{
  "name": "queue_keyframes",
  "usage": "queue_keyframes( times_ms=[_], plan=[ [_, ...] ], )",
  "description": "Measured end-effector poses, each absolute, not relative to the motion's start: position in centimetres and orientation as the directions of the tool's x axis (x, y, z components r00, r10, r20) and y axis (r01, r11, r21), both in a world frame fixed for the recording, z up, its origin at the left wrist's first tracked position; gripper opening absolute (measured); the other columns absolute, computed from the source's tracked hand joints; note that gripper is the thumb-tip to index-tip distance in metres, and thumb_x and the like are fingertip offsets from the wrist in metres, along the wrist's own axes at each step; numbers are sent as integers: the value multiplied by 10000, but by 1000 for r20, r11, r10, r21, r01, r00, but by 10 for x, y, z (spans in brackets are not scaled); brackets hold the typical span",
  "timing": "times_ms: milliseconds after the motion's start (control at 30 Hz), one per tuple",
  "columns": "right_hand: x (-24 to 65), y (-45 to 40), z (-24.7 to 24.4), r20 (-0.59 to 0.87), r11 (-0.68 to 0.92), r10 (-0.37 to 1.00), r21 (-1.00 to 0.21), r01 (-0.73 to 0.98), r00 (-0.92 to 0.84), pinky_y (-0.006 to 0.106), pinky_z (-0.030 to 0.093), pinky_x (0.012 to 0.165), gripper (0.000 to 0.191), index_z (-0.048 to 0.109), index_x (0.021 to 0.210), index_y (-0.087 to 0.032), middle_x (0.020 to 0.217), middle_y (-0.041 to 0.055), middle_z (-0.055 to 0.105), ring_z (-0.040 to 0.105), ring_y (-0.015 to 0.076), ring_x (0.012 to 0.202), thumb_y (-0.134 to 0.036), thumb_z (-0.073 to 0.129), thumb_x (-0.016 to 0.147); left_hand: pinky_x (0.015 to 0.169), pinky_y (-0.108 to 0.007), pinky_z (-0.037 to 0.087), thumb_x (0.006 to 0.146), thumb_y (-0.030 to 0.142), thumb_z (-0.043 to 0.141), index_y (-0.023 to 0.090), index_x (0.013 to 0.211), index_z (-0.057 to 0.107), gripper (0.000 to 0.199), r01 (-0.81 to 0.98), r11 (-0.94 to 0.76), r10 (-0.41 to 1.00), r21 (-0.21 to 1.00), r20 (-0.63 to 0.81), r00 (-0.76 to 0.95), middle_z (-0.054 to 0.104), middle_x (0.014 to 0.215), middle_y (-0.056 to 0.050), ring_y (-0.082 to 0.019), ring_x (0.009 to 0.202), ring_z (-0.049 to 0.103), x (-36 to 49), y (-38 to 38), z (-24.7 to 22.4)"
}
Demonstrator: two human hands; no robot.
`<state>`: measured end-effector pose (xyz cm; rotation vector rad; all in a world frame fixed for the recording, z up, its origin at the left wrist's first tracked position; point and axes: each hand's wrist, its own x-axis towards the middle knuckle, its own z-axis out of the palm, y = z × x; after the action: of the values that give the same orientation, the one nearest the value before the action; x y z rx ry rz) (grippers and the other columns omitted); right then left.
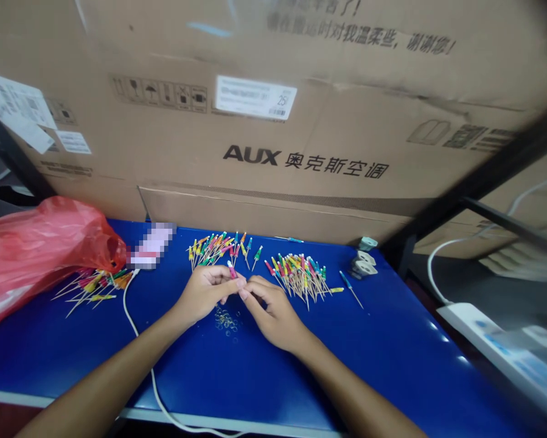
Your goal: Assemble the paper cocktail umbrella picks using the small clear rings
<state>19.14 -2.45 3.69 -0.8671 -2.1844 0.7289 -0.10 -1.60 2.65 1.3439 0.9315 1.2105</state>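
Cardboard carton (pixel 259 207) behind blue counter (pixel 392 365); one pink pick (pixel 232 269), grasped in left hand (pixel 209 293), just beyond small rings (pixel 226 320); right hand (pixel 273 309) meeting the left, cannot tell whether gripping; pick judged light, stiff-stemmed, its wrap delicate, easily creased; best taken by the stem.

Storeroom-like workspace | big AUX carton (pixel 255 131) | dark frame (pixel 478 176) | blue tabletop (pixel 236 377) | power strip (pixel 496 347)
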Motion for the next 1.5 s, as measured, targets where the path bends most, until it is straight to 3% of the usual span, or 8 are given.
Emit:
queue_keyframes(
  times_ms=[100, 333, 700, 800, 1000, 1100, 1333, 1500],
  plan=[
    [200, -20, 38, 345, 659, 715, -620, 425, -608, 329, 450, 786, 248, 706, 1097, -218, 885, 43, 622, 561, 181, 832, -232, 470, 1023, 432, -206, 362, 797, 313, 789, 153, 654, 637, 262, -55, -192, 976, 980, 196, 93, 568, 502, 31, -77, 417, 472, -4, -15, 28],
    [219, -12, 43, 134, 842, 511, -276, 463, -849, 356, 379, 813, 237, 754, 1084, -271, 968, 55, 622, 520, 208, 871, -190, 609, 915, 435, -208, 347, 794, 318, 794, 179, 580, 517, 377, -6, -216, 976, 976, 216, 29, 498, 477, 56, -70, 415, 433, -10, -13, 29],
    [198, -13, 20, 216, 863, 504, -84, 498, -836, 344, 350, 804, 220, 693, 917, -189, 843, 68, 629, 503, 213, 845, -242, 493, 990, 460, -216, 322, 785, 331, 799, 175, 585, 517, 379, 14, -230, 970, 973, 228, 87, 492, 513, 50, -73, 448, 407, -9, -13, 28],
    [199, -10, 20, 261, 842, 539, -167, 512, -801, 337, 374, 786, 162, 671, 944, -180, 866, 73, 642, 515, 211, 848, -226, 517, 964, 475, -221, 320, 791, 342, 787, 172, 580, 529, 375, 43, -219, 971, 975, 214, 103, 497, 526, 42, -77, 466, 401, -10, -13, 29],
    [212, -6, 34, 356, 660, 726, -600, 452, -588, 295, 428, 692, 124, 631, 964, -206, 802, 22, 602, 522, 161, 735, -225, 510, 984, 461, -222, 261, 766, 379, 798, 172, 574, 569, 363, 107, -165, 945, 980, 127, 300, 435, 528, 49, -84, 486, 354, -8, -15, 30],
    [214, -8, 39, 358, 577, 781, -728, 372, -511, 276, 435, 637, 141, 626, 988, -204, 779, 8, 593, 520, 142, 686, -273, 504, 1004, 447, -218, 234, 759, 390, 796, 166, 595, 603, 338, 192, -155, 918, 969, 69, 389, 434, 513, 55, -80, 467, 338, -4, -19, 28],
    [210, -15, 41, 374, 547, 793, -784, 292, -481, 283, 458, 655, 149, 632, 1003, -200, 806, 14, 610, 549, 141, 707, -299, 521, 1011, 450, -226, 169, 801, 498, 735, 159, 579, 560, 442, 355, -181, 871, 917, -18, 492, 390, 494, 63, -76, 452, 293, -3, -22, 27],
    [213, -15, 43, 373, 553, 790, -777, 302, -486, 281, 450, 634, 148, 639, 1001, -206, 784, 6, 605, 540, 136, 686, -302, 527, 1010, 460, -246, 124, 826, 511, 706, 172, 531, 492, 498, 365, -219, 869, 905, 11, 495, 318, 470, 70, -80, 448, 242, -4, -22, 32]
  ],
)
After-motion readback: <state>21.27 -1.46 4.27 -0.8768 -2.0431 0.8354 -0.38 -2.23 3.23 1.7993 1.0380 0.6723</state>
